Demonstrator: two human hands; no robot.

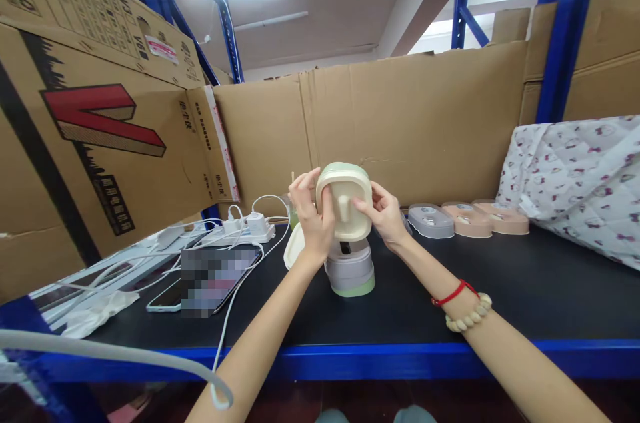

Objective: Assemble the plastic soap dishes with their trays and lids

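A cream rounded-square piece with a green edge (350,226) is held up between both hands, its cream face with a raised central ridge towards me. My left hand (313,219) grips its left side, thumb on the face. On its right side my right hand (385,215) has a thumb on the face and fingers behind. Below it, a lilac container with a green base (351,271) stands on the black table; the held piece hides part of its top. Another cream piece (293,246) is partly hidden behind my left hand.
Phones (165,299), white cables and a power strip (257,229) lie at the left. Grey (431,226) and pink (467,226) cases sit at the back right beside a patterned cloth (575,183). Cardboard (410,123) walls the back; a blue edge (400,361) runs in front.
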